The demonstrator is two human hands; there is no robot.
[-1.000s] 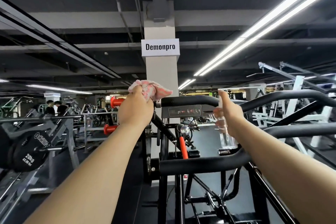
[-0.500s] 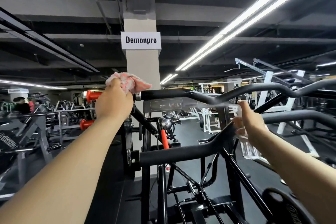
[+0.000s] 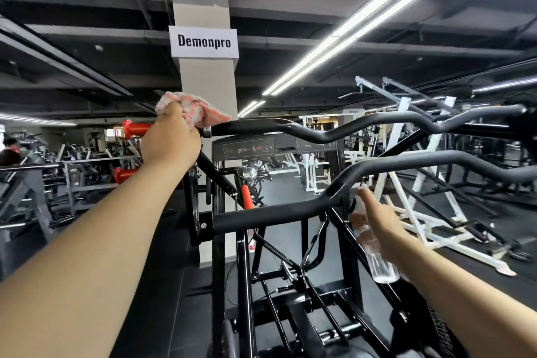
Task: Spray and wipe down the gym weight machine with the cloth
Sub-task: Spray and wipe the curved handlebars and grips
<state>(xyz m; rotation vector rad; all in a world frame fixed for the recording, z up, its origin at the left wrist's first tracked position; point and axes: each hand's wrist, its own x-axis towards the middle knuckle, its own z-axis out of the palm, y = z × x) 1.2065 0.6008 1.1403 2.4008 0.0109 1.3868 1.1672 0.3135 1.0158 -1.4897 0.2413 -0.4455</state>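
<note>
A black weight machine [image 3: 261, 241] fills the middle, with two wavy padded handle bars. My left hand [image 3: 171, 139] grips a bunched pink-and-white cloth [image 3: 200, 112] and holds it against the left end of the upper bar [image 3: 290, 128]. My right hand [image 3: 377, 221] holds a clear spray bottle [image 3: 377, 261] just below and right of the lower bar [image 3: 290, 212], its nozzle end near the bar's bend. The bottle's top is partly hidden by my fingers.
A grey pillar [image 3: 206, 84] with a "Demonpro" sign stands behind the machine. Red-handled equipment [image 3: 136, 128] and plate-loaded racks sit to the left, white-framed machines [image 3: 421, 197] to the right. A person [image 3: 10, 151] is at the far left. The floor is black matting.
My right hand with the bottle has dropped from beside the upper bar to under the lower bar. My left hand keeps the cloth on the upper bar's left end. My view has shifted right.
</note>
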